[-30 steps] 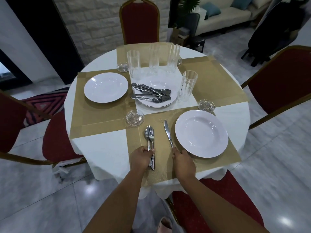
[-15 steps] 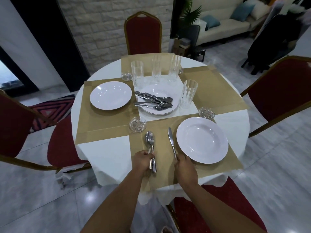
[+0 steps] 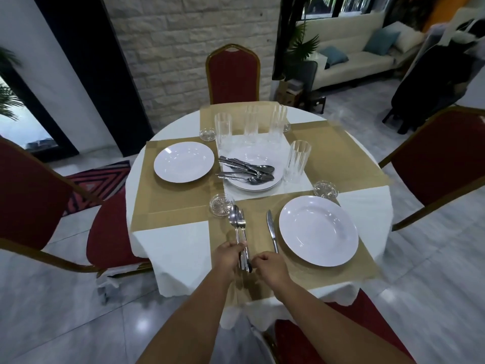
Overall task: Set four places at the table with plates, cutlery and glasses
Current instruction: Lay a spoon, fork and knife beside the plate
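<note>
White plate on near mat, right side; knife flat just left of it, tip pointing away. Spoon + fork side by side further left, handles gripped by left hand. 2nd white plate on left mat. Centre plates carry loose cutlery; 4 tall clear glasses upright round them.

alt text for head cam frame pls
Left hand grips a spoon and fork on the near gold placemat; right hand is curled beside their handles, a knife and white plate to the right. Spare cutlery on a plate stack and four glasses sit mid-table.
</note>
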`<state>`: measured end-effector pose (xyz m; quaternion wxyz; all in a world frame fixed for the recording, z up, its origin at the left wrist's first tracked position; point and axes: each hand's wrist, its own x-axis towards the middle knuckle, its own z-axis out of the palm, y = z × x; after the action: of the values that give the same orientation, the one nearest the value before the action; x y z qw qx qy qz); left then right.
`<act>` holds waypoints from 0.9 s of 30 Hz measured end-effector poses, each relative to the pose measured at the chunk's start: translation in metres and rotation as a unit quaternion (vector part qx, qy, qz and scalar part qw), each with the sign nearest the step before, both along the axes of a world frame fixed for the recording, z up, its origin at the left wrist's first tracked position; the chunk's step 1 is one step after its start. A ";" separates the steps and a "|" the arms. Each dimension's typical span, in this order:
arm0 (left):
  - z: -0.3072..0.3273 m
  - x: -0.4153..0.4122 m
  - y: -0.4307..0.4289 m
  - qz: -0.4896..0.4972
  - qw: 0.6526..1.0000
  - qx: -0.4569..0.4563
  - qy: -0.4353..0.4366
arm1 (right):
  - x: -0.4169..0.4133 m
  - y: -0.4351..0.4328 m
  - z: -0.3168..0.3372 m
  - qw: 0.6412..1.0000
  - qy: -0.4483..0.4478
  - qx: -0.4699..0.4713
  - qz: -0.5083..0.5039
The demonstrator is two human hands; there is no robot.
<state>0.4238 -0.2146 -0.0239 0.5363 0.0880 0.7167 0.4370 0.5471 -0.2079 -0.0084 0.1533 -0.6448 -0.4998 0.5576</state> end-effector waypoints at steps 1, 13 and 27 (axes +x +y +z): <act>0.001 0.001 -0.001 0.007 1.000 -0.001 -0.007 | 0.000 -0.002 0.000 1.000 0.021 -0.019 -0.012; 0.001 -0.010 0.008 0.019 0.999 0.020 0.041 | -0.016 0.024 0.004 0.997 0.015 -0.071 -0.004; -0.001 -0.017 0.022 -0.152 0.966 -0.034 0.208 | -0.011 0.038 -0.009 0.980 -0.173 0.064 0.068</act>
<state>0.4070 -0.1923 -0.0247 0.4378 0.2668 0.8052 0.2979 0.5365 -0.1697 -0.0179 0.0671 -0.6853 -0.5958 0.4135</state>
